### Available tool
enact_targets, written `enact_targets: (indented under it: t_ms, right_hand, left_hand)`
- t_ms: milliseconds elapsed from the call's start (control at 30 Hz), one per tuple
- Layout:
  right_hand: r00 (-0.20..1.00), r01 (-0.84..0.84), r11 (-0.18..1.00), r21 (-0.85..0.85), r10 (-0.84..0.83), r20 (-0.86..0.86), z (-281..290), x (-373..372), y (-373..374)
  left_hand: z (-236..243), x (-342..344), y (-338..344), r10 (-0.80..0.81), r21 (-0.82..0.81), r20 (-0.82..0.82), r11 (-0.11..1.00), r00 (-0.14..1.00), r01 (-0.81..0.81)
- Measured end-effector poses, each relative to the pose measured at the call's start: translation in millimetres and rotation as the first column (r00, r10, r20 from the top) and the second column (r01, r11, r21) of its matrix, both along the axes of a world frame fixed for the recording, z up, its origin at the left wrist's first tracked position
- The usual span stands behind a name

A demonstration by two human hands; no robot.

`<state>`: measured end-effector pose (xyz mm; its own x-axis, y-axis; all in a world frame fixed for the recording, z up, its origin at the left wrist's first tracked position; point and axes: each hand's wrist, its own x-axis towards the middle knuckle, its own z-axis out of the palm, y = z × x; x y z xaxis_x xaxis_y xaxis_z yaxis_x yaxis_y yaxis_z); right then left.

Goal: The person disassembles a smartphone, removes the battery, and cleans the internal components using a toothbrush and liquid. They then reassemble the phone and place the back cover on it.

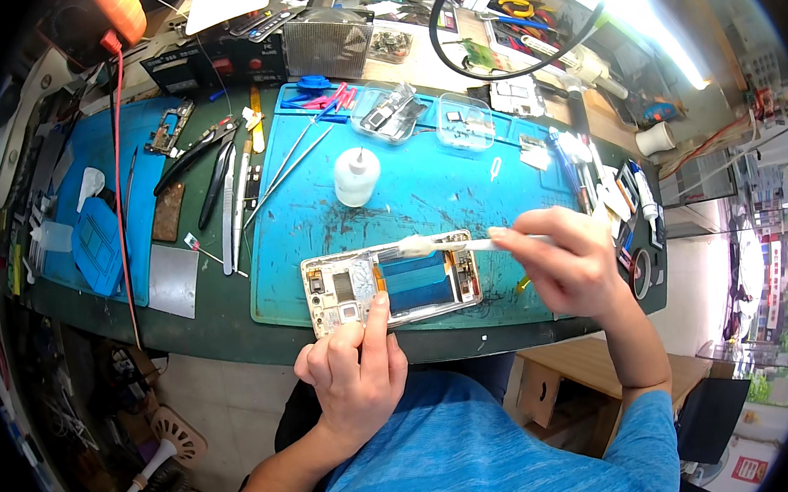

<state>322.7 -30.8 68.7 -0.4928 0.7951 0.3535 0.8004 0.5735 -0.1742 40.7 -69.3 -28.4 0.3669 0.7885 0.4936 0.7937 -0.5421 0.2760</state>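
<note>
My left hand [356, 381] is at the near edge of an opened phone frame [317, 312], index finger pressing beside its blue inner panel [415, 285], the other fingers curled. My right hand [562, 262] grips a white-handled brush [479, 244], its pale bristles over the frame's upper part. The frame lies on a blue silicone mat [289, 219]. A white squeeze bottle [356, 180] with a thin nozzle stands behind it. Metal picks [290, 169] lie left of the bottle.
Two clear parts boxes [464, 122] sit at the mat's back. Pliers [194, 159], tweezers [227, 212] and a second blue mat [130, 132] lie left. Assorted tools [628, 202] crowd the right. A black cable loop [439, 46] hangs above, near a lit tube lamp [673, 53].
</note>
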Motion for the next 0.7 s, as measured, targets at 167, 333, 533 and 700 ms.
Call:
enact_targets:
  t_ms: [167, 333, 533, 700]
  right_hand:
    - [0.998, 0.021, 0.999, -0.042, -0.024, -0.063, -0.7, -0.3, 0.1]
    - [0.997, -0.005, 0.998, -0.065, 0.000, -0.081, -5.7, -2.3, 1.2]
    - [0.994, -0.105, 0.989, -0.100, 0.102, -0.036, -5.9, -8.5, 10.5]
    - [0.992, -0.125, 0.989, -0.076, 0.125, 0.000, -9.8, -8.1, 20.9]
  left_hand:
    - [11.9, 11.6, 1.1, 0.066, -0.054, -0.045, 0.996, 0.997, -0.069]
    - [10.1, 13.7, 1.3, 0.046, -0.060, -0.061, 0.997, 0.997, -0.050]
    - [9.1, 14.1, 0.5, 0.052, -0.057, -0.126, 0.997, 0.991, -0.060]
    - [9.4, 14.5, -0.1, 0.053, -0.055, -0.140, 0.997, 0.989, -0.061]
